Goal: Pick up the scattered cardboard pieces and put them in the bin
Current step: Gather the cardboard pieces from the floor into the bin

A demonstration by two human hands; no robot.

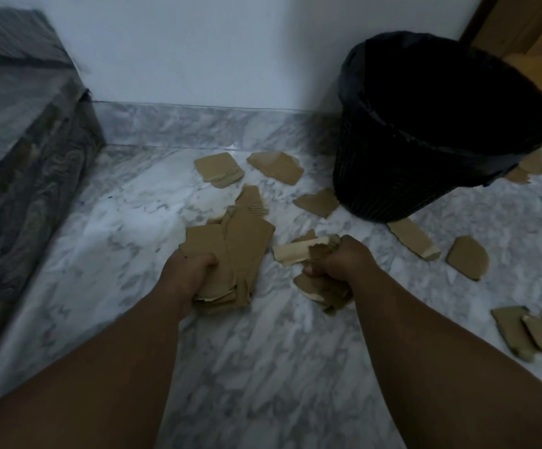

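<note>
Clutching torn brown cardboard in both fists, we crouch over the white marble floor (263, 351): left hand (188, 273) closed tight on a flat stack (230, 247), right hand (344, 257) closed on crumpled scraps (324, 286). More loose brown pieces (276, 166) lie scattered near the black round liner-fitted bin (425, 131), upright by the wall.

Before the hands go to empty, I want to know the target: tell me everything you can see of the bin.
The bin is black and round, its wall ribbed or meshed, lined with a black bag folded over the rim. It stands upright on the marble floor near the wall corner, mouth open, inside too dark to see. Cardboard pieces lie close around its base.
</note>
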